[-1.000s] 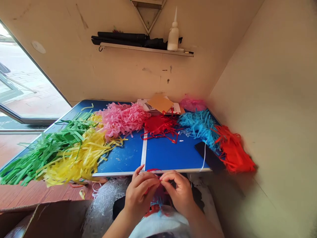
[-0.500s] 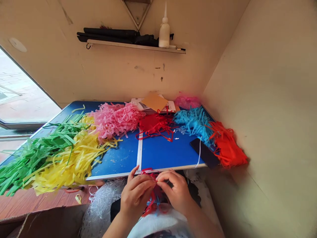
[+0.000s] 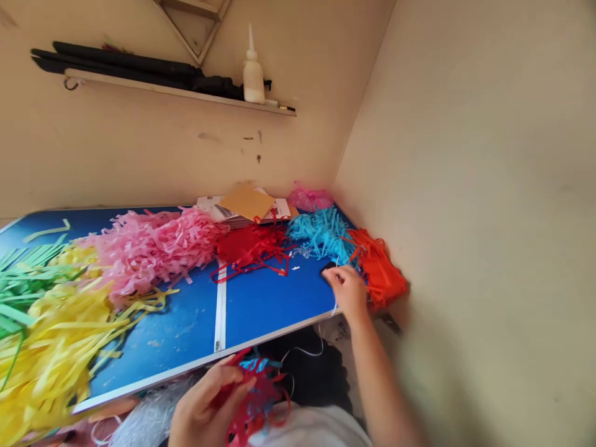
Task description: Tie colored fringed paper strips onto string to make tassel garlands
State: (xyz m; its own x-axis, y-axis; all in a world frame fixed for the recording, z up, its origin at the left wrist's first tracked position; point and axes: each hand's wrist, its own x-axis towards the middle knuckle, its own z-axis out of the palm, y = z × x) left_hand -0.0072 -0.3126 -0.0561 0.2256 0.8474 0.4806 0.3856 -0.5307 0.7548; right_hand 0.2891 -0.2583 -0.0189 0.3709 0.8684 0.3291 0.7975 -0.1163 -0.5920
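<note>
Paper strips (image 3: 254, 397), red and blue, are tangling in the clamp of the left hand (image 3: 209, 400); the right hand (image 3: 347, 292) is reaching beside the black phone (image 3: 329, 266), its grip unclear, and could knock the orange-red strips (image 3: 377, 268).

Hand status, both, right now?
Left hand: closed, holding a bundle of red and blue paper strips.
Right hand: fingers curled at a black phone; cannot tell if gripping it.
</note>
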